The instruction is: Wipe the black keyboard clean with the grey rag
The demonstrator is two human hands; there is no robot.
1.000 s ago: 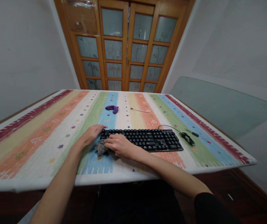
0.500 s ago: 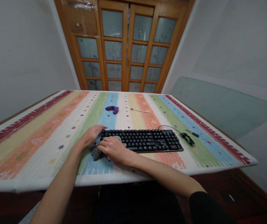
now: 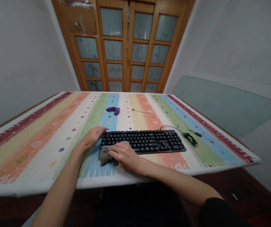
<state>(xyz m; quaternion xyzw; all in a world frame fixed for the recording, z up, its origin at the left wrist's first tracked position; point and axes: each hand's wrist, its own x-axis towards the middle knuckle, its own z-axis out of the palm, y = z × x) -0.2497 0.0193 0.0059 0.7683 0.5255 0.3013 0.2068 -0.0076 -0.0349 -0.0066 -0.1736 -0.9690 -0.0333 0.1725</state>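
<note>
A black keyboard (image 3: 149,140) lies flat on the table, its keys facing up. At its far left corner, my left hand (image 3: 95,135) has its fingers closed against the edge; the thumb's grip is partly hidden. A fluffy grey cloth (image 3: 105,156) is bunched under my right hand (image 3: 124,156), whose fingers are closed on it. That cloth presses on the near left part of the keyboard and hangs past its front edge. Some keys there are covered by the cloth and fingers.
Beyond the keyboard lie a crumpled purple cloth (image 3: 113,110) and a thin stick-like tool (image 3: 141,111) with a small head. The keyboard's bundled cable (image 3: 190,138) rests at right, near a dark-handled thin tool (image 3: 197,134). A striped tablecloth (image 3: 43,151) covers the table.
My right hand has slid the grey cloth a little to the right and towards me along the keyboard's left end. My left hand stays at the corner.
</note>
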